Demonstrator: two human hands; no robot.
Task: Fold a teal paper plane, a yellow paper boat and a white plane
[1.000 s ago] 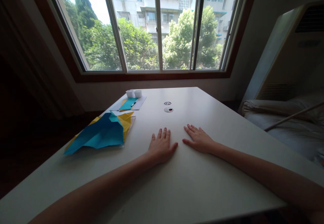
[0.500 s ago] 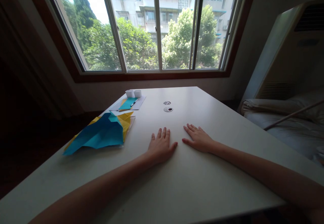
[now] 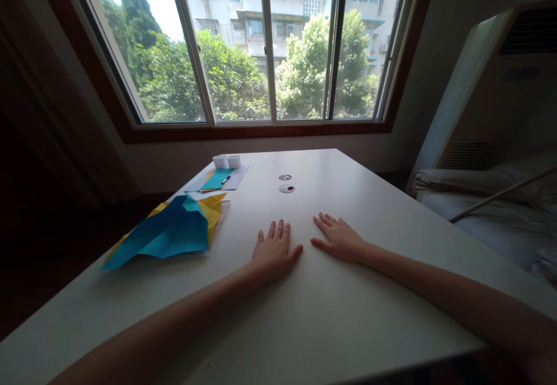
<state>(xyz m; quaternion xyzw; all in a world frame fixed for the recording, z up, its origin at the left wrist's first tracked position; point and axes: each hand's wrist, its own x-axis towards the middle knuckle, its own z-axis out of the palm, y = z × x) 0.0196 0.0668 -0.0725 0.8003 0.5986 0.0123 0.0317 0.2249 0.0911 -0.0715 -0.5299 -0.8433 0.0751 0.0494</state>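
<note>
On the white table (image 3: 331,315) both the left hand (image 3: 272,254) and right hand (image 3: 339,238) lie flat, fingers spread, holding nothing (blue-and-yellow folded paper (image 3: 169,231) lies nearest the left); a reach there should stay low and slide

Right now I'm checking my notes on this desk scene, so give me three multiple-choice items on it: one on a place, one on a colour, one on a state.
1. Where does the folded paper pile lie?
A. On the person's left side of the table
B. Between the hands
C. On the windowsill

2. What colour is the top sheet of that pile?
A. Red
B. Blue
C. Black

3. How are the two hands?
A. Clenched round a pen
B. Raised in the air
C. Flat and open on the table

Answers:
1 A, the paper pile lies left of the left hand on the table.
2 B, blue covers the yellow beneath.
3 C, the left hand and right hand lie palm down, holding nothing.
</note>
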